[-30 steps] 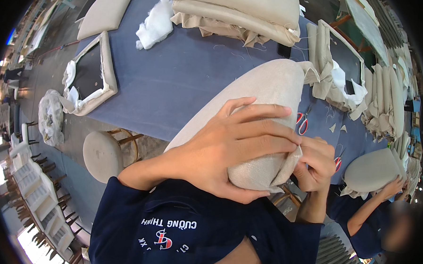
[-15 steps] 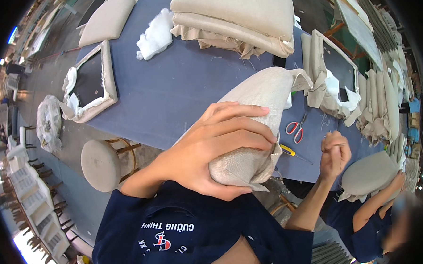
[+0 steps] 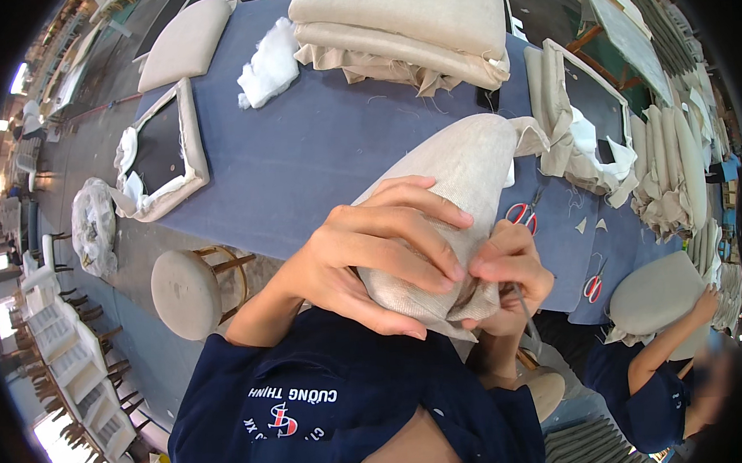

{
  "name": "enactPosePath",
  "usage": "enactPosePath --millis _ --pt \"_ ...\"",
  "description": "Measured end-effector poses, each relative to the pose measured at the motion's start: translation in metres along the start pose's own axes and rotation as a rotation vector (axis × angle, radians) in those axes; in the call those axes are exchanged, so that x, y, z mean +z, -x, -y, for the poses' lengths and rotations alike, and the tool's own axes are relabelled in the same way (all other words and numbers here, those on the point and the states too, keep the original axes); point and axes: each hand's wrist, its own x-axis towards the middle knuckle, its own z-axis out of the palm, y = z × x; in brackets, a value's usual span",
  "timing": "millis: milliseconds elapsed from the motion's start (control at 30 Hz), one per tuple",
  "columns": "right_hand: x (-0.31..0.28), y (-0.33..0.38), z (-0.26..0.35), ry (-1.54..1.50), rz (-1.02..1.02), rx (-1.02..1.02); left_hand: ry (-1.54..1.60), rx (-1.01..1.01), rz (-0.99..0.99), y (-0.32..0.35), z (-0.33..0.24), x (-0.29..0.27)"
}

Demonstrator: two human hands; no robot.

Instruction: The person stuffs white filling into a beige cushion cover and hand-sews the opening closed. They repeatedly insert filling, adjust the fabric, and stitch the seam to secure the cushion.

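Lower centre of frame: dark navy shirt point(image 3: 329, 415) with a printed chest mark, both forearms coming up from it.

Left hand point(image 3: 380, 252), centre: fingers spread and curled over the near end of a beige fabric seat cushion point(image 3: 460, 178), thumb underneath, clamped on it. Right hand point(image 3: 509, 275), just right of the left one: fingers bunched together, pinching the gathered fabric at the cushion's near end, touching the left fingertips. A thin grey strand or tool hangs below the right hand; can't tell which.

The cushion runs from the hands up and right, far end resting on the blue table point(image 3: 318, 151), centre frame. Loose fabric flap at its far tip.

Right of the hands on the table: red-handled scissors point(image 3: 523, 215). A second red-handled pair point(image 3: 593, 286) further right near the table edge.

Left of centre, off the table: round padded stool point(image 3: 187, 291) with wooden legs.

Lower right: another person in a dark navy shirt, their hand point(image 3: 707, 304) on a grey-beige round cushion point(image 3: 655, 293).

Mid left on the table: an open cushion cover frame point(image 3: 189, 148) with white stuffing at its edge. A clear bag of stuffing point(image 3: 95, 227) on the floor at far left.

Right side: more empty covers point(image 3: 560, 116), white stuffing inside, and a row of stacked beige cushions point(image 3: 675, 168).

Top: white stuffing clump point(image 3: 271, 62), stack of folded beige cushions point(image 3: 403, 23), one flat cushion point(image 3: 185, 43) at upper left.
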Motion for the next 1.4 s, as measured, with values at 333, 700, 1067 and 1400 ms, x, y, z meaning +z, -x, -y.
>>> enactPosePath --millis 333,700,1067,1400 --pt "0.013 0.009 -0.029 -0.257 0.002 -0.107 0.111 0.070 -0.004 0.006 0.012 -0.009" --pt "-0.009 0.006 -0.040 -0.333 0.055 -0.149 0.141 0.097 0.034 -0.009 0.020 -0.007" --pt "0.022 -0.083 0.070 -0.743 0.217 -0.657 0.186 0.158 -0.141 0.012 0.043 -0.009" --pt "0.000 -0.066 0.067 -0.325 0.005 -0.565 -0.005 0.057 -0.175 0.024 0.028 -0.018"
